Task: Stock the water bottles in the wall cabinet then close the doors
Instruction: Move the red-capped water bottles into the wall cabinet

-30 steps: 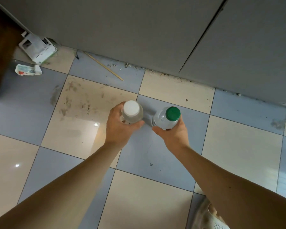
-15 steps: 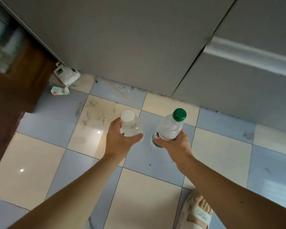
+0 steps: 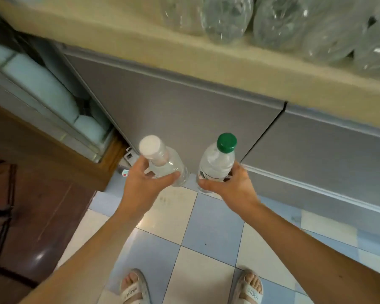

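My left hand (image 3: 144, 186) grips a clear water bottle with a white cap (image 3: 161, 159), tilted slightly left. My right hand (image 3: 230, 186) holds a second clear bottle with a green cap (image 3: 217, 160), nearly upright. Both bottles are held side by side at waist height in front of grey lower cabinet doors (image 3: 184, 110). Above them a beige shelf edge (image 3: 206, 60) carries several clear plastic bottles (image 3: 294, 20) along the top of the view.
Blue and cream floor tiles (image 3: 206, 229) lie under my two sandalled feet (image 3: 134, 288). A dark wooden piece of furniture (image 3: 42, 194) stands at the left. Beside it a glass-fronted unit (image 3: 42, 88) shows pale stacked items.
Both hands have lifted the bottles upward, off the floor level. The view has tilted up, bringing the shelf with bottles and my feet into sight.
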`<action>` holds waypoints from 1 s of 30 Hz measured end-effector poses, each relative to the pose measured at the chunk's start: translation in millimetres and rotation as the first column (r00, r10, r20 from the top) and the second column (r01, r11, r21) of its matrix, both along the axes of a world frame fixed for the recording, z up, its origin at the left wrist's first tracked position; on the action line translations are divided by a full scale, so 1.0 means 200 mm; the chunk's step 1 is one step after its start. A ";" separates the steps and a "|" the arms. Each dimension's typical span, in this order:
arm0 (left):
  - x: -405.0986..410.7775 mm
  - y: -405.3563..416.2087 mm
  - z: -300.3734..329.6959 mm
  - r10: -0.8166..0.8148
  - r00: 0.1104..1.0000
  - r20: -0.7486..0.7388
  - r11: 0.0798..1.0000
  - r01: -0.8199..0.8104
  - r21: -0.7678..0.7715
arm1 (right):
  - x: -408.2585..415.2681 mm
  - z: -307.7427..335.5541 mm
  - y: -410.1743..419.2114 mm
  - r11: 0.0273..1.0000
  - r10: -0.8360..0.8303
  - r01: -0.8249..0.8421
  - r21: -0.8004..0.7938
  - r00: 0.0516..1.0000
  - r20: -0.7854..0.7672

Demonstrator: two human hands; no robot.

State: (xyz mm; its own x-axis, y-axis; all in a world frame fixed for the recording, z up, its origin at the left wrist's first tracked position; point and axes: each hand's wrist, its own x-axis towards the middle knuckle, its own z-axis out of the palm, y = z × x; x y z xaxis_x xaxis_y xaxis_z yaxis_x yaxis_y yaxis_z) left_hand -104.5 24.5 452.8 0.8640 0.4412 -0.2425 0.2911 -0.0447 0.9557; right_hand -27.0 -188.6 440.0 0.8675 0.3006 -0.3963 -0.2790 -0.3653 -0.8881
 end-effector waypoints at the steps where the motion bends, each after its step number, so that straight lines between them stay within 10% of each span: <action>1: -0.01 0.04 0.13 -0.005 0.999 0.031 1.000 0.005 0.016 | 0.01 0.14 0.03 1.000 0.010 -0.010 0.020 1.000 0.025; 14: 0.14 0.49 1.73 -0.047 0.906 0.420 0.987 -0.023 0.159 | 0.09 1.76 0.46 0.990 -0.001 -0.057 0.129 0.914 0.405; 30: 0.61 0.64 3.44 -0.268 0.603 0.752 0.963 0.135 0.234 | 0.40 3.41 0.64 0.870 -0.417 0.099 0.484 0.670 0.614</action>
